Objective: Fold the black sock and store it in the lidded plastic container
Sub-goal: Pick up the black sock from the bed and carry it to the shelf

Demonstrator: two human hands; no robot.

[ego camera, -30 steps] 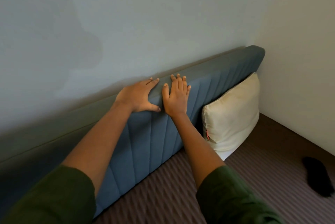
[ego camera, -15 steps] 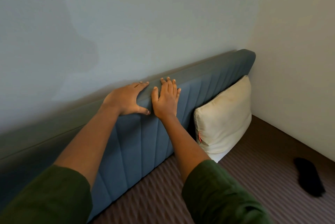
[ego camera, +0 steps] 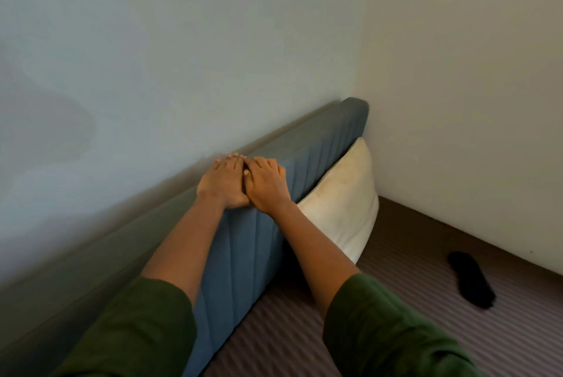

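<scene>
The black sock [ego camera: 471,283] lies flat on the brown ribbed bed cover at the far right, well apart from both hands. My left hand [ego camera: 224,181] and my right hand [ego camera: 266,184] rest side by side, touching, on the top edge of the blue padded headboard [ego camera: 243,254]. The fingers of both curl over that edge and hold nothing else. Green sleeves cover both upper arms. No lidded plastic container is in view.
A cream pillow [ego camera: 341,203] leans against the headboard in the corner, right of my hands. Pale walls meet behind it. The brown ribbed bed cover [ego camera: 396,300] stretches from the headboard to the right wall.
Both hands have drawn together and now touch, with fingers curled over the headboard's top instead of lying spread. The view has swung, so the sock sits lower right.
</scene>
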